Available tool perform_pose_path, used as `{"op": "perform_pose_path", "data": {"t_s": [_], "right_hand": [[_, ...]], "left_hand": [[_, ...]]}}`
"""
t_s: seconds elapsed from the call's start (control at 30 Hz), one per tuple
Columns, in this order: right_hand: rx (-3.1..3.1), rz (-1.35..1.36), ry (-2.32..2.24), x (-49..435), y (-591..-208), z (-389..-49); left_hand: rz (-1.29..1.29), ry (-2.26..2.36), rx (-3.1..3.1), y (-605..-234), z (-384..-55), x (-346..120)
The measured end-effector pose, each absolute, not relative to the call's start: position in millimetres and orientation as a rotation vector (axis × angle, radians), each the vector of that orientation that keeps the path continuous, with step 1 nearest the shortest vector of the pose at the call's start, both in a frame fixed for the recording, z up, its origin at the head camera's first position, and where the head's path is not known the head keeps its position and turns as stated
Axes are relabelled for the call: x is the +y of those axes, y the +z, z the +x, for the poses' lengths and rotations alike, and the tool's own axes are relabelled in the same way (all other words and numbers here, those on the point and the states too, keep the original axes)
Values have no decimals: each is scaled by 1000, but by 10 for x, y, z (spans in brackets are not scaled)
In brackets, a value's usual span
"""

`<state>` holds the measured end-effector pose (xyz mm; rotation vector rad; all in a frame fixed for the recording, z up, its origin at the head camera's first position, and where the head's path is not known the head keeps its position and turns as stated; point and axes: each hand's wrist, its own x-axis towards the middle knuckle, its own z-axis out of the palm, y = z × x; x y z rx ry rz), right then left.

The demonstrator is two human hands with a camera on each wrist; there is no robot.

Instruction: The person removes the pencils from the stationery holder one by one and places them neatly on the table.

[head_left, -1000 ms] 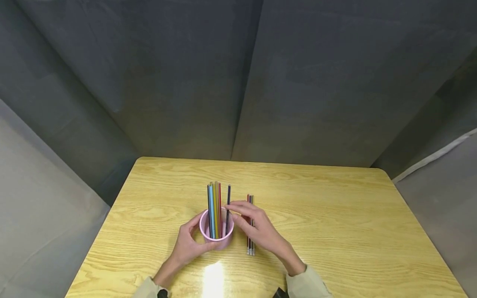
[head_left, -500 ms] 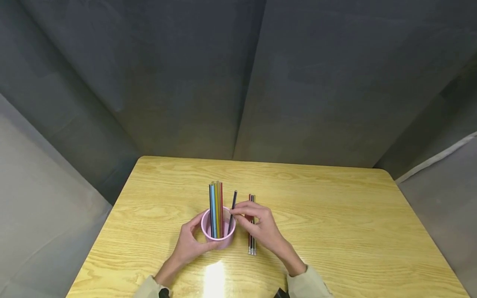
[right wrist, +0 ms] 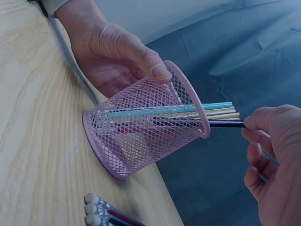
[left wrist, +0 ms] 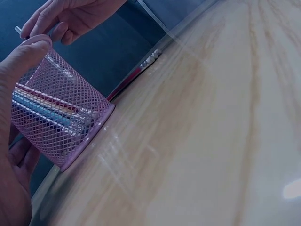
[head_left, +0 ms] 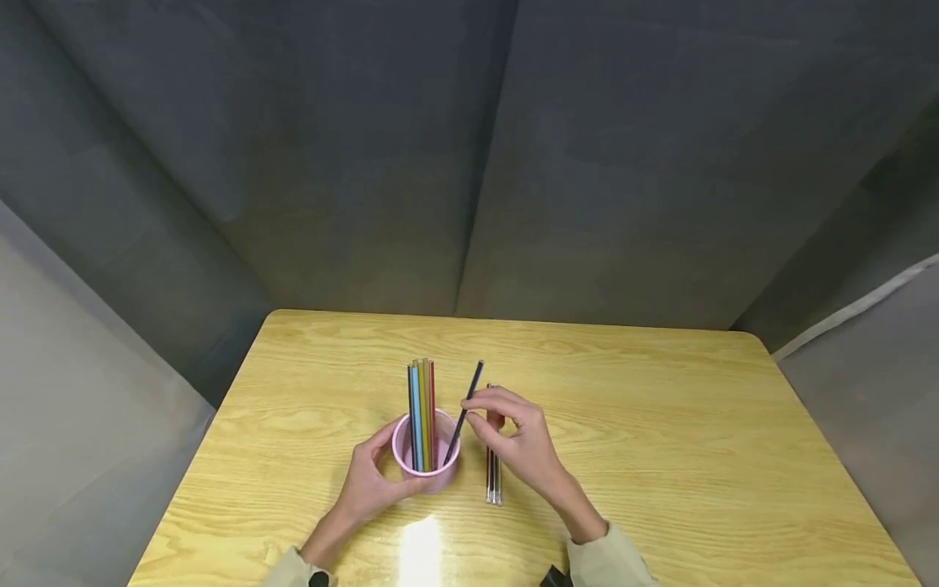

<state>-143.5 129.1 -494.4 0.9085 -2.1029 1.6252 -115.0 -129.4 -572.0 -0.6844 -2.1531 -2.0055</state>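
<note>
A pink mesh pencil cup stands on the table, with several coloured pencils leaning at its left side. My left hand grips the cup from the left, its thumb at the rim in the left wrist view. Between thumb and forefinger, my right hand pinches a dark pencil. That pencil slants up to the right, its lower end still inside the cup. Just right of the cup, several pencils lie side by side under the right hand, which partly hides them.
The wooden table extends to both sides of the hands. Dark grey fabric rises behind its far edge. White eraser ends of the lying pencils show near the cup's base in the right wrist view.
The dark pencil has gone from nearly upright to tilted right, and its top now stands farther right. My right hand has shifted right with it. The left hand and cup stay put.
</note>
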Motion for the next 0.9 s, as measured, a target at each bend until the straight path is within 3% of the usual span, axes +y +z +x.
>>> {"op": "perform_pose_path", "data": {"t_s": [0.9], "right_hand": [[-1955, 830, 1679, 1489, -4667, -1476]], "left_hand": [[-692, -2017, -2136, -5703, -1160, -1295]]}}
